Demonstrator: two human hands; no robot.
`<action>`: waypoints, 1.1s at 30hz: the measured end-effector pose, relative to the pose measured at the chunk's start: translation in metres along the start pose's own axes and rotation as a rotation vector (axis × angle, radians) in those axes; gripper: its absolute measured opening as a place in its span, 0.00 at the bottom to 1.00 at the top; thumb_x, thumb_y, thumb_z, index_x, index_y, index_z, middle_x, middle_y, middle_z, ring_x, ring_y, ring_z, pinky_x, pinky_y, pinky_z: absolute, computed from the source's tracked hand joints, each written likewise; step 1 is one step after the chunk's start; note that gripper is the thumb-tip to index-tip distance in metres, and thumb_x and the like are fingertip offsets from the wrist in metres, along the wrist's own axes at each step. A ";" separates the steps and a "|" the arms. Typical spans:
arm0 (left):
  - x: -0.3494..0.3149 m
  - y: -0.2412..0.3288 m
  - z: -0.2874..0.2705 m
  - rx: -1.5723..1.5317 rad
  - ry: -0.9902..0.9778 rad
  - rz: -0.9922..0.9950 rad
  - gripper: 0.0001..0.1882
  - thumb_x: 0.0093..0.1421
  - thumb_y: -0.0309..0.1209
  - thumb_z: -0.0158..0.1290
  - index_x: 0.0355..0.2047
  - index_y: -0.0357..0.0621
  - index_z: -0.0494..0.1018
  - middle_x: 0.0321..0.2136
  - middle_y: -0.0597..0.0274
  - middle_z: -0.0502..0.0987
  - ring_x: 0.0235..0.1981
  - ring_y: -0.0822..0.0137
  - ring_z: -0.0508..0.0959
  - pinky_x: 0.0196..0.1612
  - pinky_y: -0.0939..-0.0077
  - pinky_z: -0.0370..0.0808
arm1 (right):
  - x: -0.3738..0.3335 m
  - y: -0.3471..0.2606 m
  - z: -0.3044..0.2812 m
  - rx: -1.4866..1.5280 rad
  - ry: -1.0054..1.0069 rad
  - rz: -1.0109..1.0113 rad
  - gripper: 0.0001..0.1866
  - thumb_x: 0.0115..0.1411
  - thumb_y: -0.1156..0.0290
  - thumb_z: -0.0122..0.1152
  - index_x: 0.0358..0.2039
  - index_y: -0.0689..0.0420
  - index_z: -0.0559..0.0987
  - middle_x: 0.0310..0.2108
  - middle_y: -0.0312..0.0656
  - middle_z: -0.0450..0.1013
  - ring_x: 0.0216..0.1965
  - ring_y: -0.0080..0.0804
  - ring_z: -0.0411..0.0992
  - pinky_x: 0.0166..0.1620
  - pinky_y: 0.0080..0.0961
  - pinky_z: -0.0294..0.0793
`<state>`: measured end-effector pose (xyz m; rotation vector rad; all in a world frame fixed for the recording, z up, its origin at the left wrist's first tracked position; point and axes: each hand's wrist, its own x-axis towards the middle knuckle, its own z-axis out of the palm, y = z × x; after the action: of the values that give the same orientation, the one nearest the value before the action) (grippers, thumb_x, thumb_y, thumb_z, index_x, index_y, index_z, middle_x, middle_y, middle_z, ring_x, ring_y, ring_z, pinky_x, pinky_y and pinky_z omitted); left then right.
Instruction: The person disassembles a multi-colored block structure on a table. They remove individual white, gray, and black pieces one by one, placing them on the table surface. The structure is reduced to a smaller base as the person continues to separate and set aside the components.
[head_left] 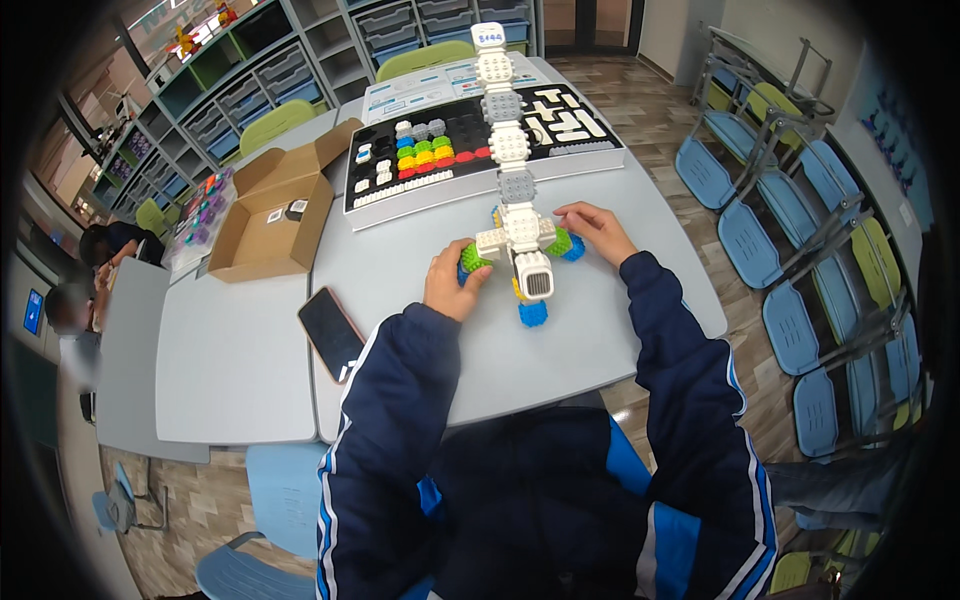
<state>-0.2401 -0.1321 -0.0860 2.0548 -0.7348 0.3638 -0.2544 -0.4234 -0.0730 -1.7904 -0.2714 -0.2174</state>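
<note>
A tall toy model of snapped-together building blocks [510,146] stands on the grey table in front of me. Its column is white and grey, and a white block with a dark grille [537,284] sits at its base. Blue and green knobbed feet spread out below, one blue foot [533,315] pointing toward me. My left hand [452,283] closes its thumb and fingers around the green and blue foot on the left. On the other side, my right hand [598,234] has its fingers stretched out beside the right foot [568,246]; whether they touch it is unclear.
Behind the model lies a kit tray [400,203] with colourful blocks in black foam. An opened cardboard box [262,240] and a phone [333,334] are at the left. Stacked blue chairs [757,245] stand to the right. Other people [85,325] are at the far left.
</note>
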 end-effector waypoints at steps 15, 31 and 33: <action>-0.010 -0.008 -0.018 -0.090 0.115 0.037 0.31 0.54 0.35 0.60 0.56 0.39 0.62 0.50 0.48 0.68 0.50 0.50 0.70 0.53 0.62 0.66 | -0.024 -0.023 0.037 -0.484 -0.076 -0.080 0.27 0.56 0.61 0.64 0.56 0.53 0.70 0.42 0.45 0.72 0.45 0.41 0.67 0.49 0.32 0.66; -0.012 -0.023 -0.007 0.122 0.311 -0.047 0.36 0.46 0.31 0.65 0.55 0.41 0.62 0.55 0.44 0.59 0.58 0.45 0.60 0.60 0.58 0.58 | -0.030 -0.024 0.026 -0.434 -0.090 -0.228 0.21 0.49 0.58 0.70 0.39 0.57 0.79 0.31 0.45 0.75 0.32 0.36 0.75 0.35 0.28 0.73; -0.011 -0.024 -0.008 0.099 0.310 -0.089 0.34 0.47 0.30 0.64 0.54 0.41 0.62 0.54 0.44 0.60 0.56 0.45 0.61 0.59 0.59 0.60 | -0.031 -0.026 0.025 -0.448 -0.107 -0.179 0.19 0.50 0.58 0.70 0.35 0.59 0.80 0.31 0.45 0.76 0.30 0.35 0.75 0.34 0.27 0.73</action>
<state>-0.2331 -0.1114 -0.1033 2.0516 -0.4427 0.6612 -0.2915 -0.3948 -0.0634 -2.2259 -0.4904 -0.3294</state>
